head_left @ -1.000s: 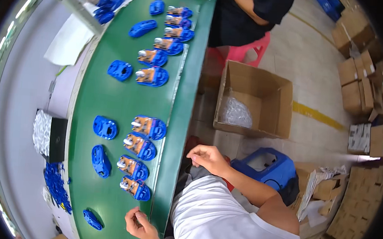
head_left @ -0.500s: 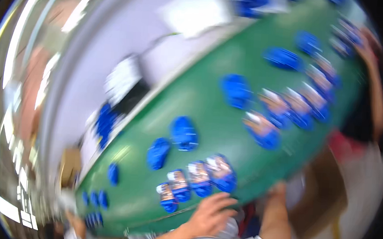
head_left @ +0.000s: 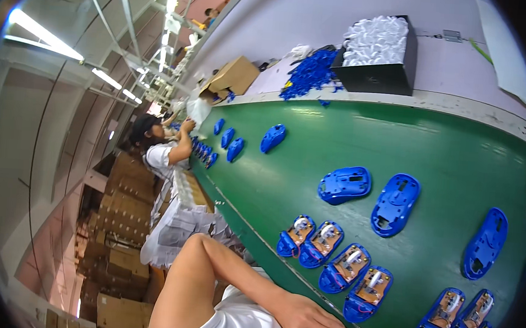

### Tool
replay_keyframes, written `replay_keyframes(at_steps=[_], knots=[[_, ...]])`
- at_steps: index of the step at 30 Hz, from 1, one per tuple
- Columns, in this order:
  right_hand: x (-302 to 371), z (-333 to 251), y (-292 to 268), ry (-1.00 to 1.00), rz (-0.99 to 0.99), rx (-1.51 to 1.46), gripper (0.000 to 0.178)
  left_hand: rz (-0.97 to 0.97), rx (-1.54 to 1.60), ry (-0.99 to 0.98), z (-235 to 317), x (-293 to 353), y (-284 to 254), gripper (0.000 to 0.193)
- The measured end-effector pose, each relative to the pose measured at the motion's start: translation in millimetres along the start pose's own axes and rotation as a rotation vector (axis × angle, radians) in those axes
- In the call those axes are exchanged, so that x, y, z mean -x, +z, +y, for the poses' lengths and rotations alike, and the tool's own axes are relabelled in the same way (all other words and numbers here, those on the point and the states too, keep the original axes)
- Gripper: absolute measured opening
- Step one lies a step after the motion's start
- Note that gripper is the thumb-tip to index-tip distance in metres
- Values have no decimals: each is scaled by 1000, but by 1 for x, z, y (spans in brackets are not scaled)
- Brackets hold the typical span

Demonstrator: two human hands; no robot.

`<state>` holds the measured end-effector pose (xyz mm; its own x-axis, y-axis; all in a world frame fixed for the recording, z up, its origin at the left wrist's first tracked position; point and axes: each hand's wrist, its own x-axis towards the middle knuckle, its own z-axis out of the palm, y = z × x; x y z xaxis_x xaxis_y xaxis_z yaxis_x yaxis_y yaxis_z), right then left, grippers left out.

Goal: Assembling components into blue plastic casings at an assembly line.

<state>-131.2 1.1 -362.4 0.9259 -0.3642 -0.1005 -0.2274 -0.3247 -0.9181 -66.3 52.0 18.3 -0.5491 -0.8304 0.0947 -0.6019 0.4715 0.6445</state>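
My left hand (head_left: pixel 313 321) rests at the near edge of the green work surface (head_left: pixel 315 122), palm down with fingers stretched out and holding nothing. Just beyond it stands a slanted row of blue computer-mouse halves with brown circuit boards; the nearest mouse half (head_left: pixel 368 294) shows thin red wires. A second group of mouse halves with boards (head_left: pixel 440 318) lies at the lower right. Past the row are bare blue mouse shells, among them one shell (head_left: pixel 396 205) and another shell (head_left: pixel 345 185). My right hand does not show.
Along the back ledge are a black box (head_left: pixel 398 64) of white pieces, a heap of small blue parts (head_left: pixel 312 73) and a cardboard box (head_left: pixel 232 76). A co-worker (head_left: pixel 166 148) works farther along on the left. Stacked cartons (head_left: pixel 126 240) stand on the floor behind.
The view has swung left, bringing the co-worker and cartons into clearer sight. My right forearm has left the picture. My left hand stays near the surface's edge.
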Motion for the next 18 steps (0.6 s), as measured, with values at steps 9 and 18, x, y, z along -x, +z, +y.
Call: replay_keyframes(at_steps=[9, 18], knots=[[39, 5, -62, -262, 80, 260, 28, 206, -117, 131, -17, -15, 23, 27], [63, -70, -146, -425, 282, 597, 28, 255, -67, 92, -12, -28, 1, 28]])
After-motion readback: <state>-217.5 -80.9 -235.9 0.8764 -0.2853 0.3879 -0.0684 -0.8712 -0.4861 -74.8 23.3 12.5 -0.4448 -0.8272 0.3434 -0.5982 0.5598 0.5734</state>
